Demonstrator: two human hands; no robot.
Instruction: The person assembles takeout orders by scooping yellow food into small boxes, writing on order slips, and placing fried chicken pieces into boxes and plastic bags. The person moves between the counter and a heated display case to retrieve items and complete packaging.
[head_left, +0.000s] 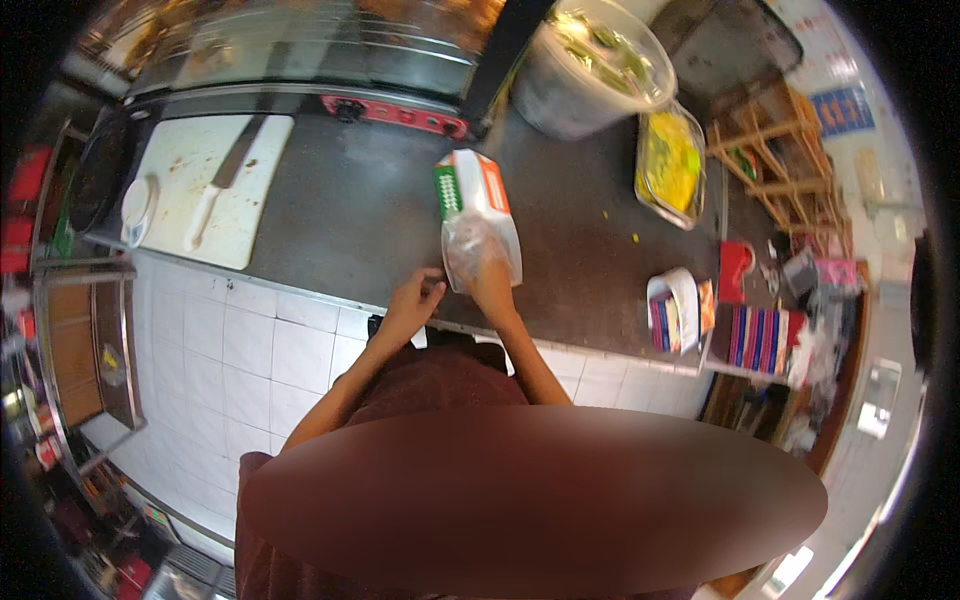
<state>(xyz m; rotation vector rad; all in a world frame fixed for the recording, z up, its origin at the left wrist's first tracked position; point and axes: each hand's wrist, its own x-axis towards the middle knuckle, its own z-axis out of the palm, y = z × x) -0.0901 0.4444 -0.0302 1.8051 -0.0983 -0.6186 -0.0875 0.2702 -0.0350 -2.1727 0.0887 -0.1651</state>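
On the dark counter in front of me stands a white takeaway carton (480, 184) with a green and an orange panel. A clear plastic bag (471, 238) lies over its near part. My right hand (491, 283) grips this bag at the carton's near end; the crumpled plastic blurs its fingertips. My left hand (418, 300) is just left of the carton's near corner, over the counter's front edge. Its fingers are slightly bent and apart, with nothing seen in them.
A white cutting board (157, 169) bears a knife (231, 163) at left. Behind are a glass-fronted cabinet and a red control panel (394, 114). At right are a large plastic tub (559, 97), a tray of yellow food (667, 165), a white holder (679, 289) and a wooden rack (784, 176).
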